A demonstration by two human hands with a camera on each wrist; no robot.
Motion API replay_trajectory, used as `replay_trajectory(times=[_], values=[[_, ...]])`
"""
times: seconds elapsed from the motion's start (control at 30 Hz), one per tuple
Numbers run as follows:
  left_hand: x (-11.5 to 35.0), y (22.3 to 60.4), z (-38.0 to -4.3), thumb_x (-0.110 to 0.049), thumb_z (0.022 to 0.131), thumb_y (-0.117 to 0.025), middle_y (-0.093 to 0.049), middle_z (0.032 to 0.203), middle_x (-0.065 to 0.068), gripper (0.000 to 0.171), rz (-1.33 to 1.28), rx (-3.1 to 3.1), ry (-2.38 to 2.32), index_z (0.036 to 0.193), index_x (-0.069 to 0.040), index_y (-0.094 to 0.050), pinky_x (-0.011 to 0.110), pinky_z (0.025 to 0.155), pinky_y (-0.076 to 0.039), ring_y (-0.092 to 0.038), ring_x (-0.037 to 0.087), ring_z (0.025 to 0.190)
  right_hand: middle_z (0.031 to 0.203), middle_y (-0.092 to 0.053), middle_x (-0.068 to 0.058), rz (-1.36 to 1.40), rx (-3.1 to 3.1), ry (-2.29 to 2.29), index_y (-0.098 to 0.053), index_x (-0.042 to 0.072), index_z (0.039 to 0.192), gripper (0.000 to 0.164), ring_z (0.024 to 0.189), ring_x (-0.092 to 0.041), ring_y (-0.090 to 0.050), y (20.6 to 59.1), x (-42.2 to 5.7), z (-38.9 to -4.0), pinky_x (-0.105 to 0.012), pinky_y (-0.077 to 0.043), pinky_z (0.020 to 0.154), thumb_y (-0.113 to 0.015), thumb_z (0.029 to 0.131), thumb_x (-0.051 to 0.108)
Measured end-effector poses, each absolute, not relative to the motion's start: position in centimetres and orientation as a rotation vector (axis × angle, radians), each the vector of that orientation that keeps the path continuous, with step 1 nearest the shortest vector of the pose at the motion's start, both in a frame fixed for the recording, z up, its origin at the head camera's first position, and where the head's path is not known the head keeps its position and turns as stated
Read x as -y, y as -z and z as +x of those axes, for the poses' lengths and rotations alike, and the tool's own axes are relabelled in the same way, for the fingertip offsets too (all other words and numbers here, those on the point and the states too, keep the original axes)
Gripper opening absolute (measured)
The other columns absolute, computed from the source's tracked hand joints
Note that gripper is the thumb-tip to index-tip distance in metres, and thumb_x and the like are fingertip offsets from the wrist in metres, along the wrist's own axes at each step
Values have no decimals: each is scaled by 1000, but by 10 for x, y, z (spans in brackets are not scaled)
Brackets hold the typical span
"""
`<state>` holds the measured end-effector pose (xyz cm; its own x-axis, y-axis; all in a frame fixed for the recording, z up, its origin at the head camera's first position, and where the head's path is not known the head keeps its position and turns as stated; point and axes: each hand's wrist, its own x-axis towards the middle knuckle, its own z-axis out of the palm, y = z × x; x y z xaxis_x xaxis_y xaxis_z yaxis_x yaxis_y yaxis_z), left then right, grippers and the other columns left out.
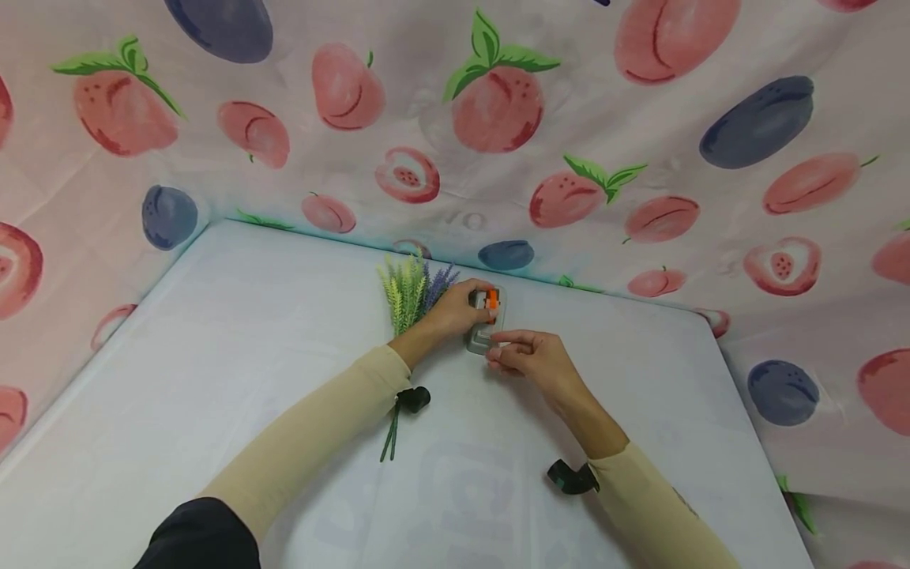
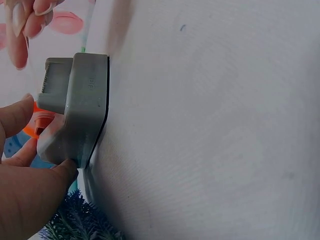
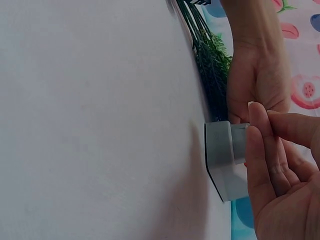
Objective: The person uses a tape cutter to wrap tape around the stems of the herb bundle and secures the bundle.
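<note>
A grey tape dispenser with an orange hub stands on the white table. My left hand grips its far part, the thumb and fingers around the hub and the grey body. Its toothed cutting edge shows in the left wrist view. Just off the dispenser's near end is my right hand, thumb tip against bent fingers. I cannot tell whether a strip of clear tape is between them. In the right wrist view these fingers overlap the dispenser.
Artificial flower sprigs, yellow-green and purple, lie left of the dispenser, partly under my left forearm. Their green stems point towards me. Behind the white table hangs a fruit-print cloth.
</note>
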<state>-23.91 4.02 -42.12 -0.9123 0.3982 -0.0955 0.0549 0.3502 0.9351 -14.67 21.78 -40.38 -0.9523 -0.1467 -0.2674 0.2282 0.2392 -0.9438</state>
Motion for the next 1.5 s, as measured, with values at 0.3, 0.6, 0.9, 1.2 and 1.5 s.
replay_trajectory(times=[0.3, 0.6, 0.9, 1.2, 1.5], values=[[-40, 421, -239, -17, 96, -73, -56, 143, 12, 50, 412, -2310, -1586, 143, -11, -57, 44, 110, -41, -52, 28, 131, 99, -78, -14, 90, -2209, 1769, -67, -5, 127, 31, 87, -17, -76, 405, -217, -140, -28, -60, 78, -66, 96, 3], [-40, 421, -239, -18, 96, -73, -56, 143, 12, 50, 404, -2295, -1595, 142, -12, -57, 45, 110, -42, -52, 28, 131, 103, -77, -18, 55, -2214, 1752, -65, -9, 127, 32, 89, -17, -76, 404, -217, -132, -28, -60, 79, -64, 97, 2], [-40, 421, -238, -17, 96, -73, -55, 143, 11, 50, 411, -2294, -1596, 143, -12, -57, 45, 111, -41, -50, 28, 134, 106, -76, -18, 56, -2156, 1772, -64, -10, 127, 33, 91, -20, -76, 402, -215, -124, -34, -59, 84, -65, 98, 4], [-40, 422, -239, -18, 97, -72, -57, 142, 11, 49, 407, -2307, -1582, 143, -12, -56, 46, 111, -41, -51, 27, 133, 104, -77, -16, 53, -2155, 1760, -65, -9, 127, 32, 93, -22, -76, 401, -213, -117, -35, -59, 85, -66, 98, 4], [-40, 422, -239, -19, 96, -72, -56, 142, 10, 49, 393, -2295, -1594, 143, -14, -56, 46, 108, -43, -53, 27, 130, 105, -76, -17, 34, -2153, 1764, -63, -9, 128, 33, 93, -23, -76, 400, -212, -111, -38, -59, 86, -64, 98, 3]])
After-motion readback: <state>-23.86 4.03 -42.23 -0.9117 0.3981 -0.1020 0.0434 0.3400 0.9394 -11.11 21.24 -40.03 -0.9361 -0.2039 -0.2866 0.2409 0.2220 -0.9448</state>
